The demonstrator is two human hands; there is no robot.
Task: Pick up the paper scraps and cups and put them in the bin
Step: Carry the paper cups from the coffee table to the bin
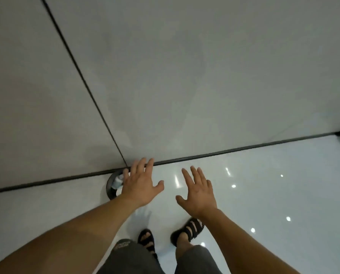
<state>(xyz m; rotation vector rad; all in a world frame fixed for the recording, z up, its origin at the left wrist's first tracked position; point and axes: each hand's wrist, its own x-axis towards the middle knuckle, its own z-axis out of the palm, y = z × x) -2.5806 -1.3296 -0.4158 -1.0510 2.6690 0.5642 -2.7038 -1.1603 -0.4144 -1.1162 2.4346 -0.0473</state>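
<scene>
Two bare hands in view, both held out palm-down above the floor, gripping nothing. Left hand (140,183): all five fingers straight and spread, over the right side of the bin, hiding much of it. Right hand (197,191): likewise flat, fingers apart, just beside the left with a clear gap between the two thumbs, over bare floor.

One bin (110,187): small, round, dark-rimmed, on the floor right against the foot of the wall, just below the junction of wall seam and skirting. Inside, crumpled white paper scraps (118,179) near the rim; exact number impossible to tell. One more white shape lower in the bin, possibly a cup, too hidden by the left hand to be sure.

Two feet in two black strapped sandals near the bottom of the view: left sandal (146,241), right sandal (189,230). Grey shorts (129,258) on both legs.

One glossy white floor (264,194) with about seven small bright light reflections, mostly on the right. Two grey wall panels (185,76), parted by one dark slanted seam (80,76). One dark skirting strip (244,148) along the foot of the wall.
</scene>
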